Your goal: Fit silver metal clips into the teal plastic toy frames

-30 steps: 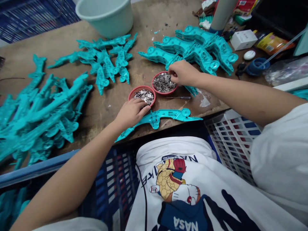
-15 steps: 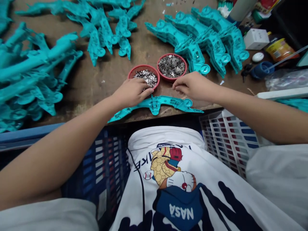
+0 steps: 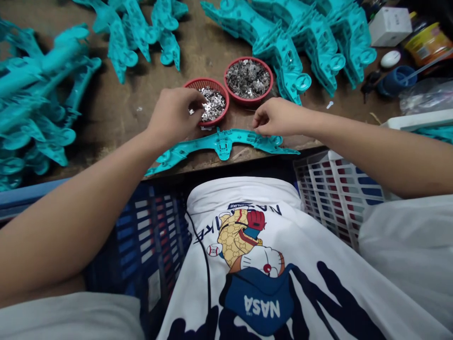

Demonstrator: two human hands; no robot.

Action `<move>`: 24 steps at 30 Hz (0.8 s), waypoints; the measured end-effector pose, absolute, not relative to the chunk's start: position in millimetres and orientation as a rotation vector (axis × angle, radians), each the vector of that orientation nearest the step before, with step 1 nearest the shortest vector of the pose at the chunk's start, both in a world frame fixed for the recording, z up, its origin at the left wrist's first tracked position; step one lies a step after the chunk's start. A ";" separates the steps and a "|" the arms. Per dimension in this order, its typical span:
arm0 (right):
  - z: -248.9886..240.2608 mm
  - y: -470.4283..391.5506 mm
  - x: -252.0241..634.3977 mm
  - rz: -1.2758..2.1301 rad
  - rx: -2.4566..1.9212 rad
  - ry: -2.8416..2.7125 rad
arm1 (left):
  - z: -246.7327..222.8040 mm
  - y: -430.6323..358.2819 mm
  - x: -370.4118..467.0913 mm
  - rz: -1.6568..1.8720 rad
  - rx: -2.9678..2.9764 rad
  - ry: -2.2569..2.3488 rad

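My left hand is at the left rim of a red basket of small shiny metal pieces, its fingers curled together at the pieces; what they pinch is too small to name. My right hand is closed in a pinch just above the right half of a curved teal plastic part; anything between its fingertips is hidden. This part lies along the table's front edge, below both hands. A second red basket with greyer metal pieces stands behind, between the hands.
Teal parts are heaped at the left, and others lie at the back left and back right. A white box, a blue cup and a bottle stand at the right. Crates sit below the table edge.
My left hand has moved left and its fingers have curled at the basket's left side. My right hand is now closer over the teal part. The view has shifted slightly.
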State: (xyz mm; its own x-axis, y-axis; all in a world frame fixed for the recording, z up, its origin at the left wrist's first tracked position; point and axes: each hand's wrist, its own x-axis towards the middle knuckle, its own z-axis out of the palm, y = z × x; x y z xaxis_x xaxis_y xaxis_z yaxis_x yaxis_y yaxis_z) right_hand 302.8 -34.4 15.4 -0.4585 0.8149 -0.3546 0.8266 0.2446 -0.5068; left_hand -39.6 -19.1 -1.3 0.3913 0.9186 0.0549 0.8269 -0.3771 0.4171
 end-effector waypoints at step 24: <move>-24.5 -29.9 313.1 -1.357 1.691 2.459 | 19.1 -29.9 -21.1 0.060 2.415 1.685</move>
State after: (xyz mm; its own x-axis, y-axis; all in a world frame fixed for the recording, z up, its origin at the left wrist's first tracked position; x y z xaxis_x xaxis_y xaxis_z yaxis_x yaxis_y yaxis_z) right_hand 313.1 -29.9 -24.5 -0.4612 0.8263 -0.3233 0.7140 0.1293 -0.6881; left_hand -21.1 -29.9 19.1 0.3505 0.9332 -0.0786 0.9253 -0.3322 0.1828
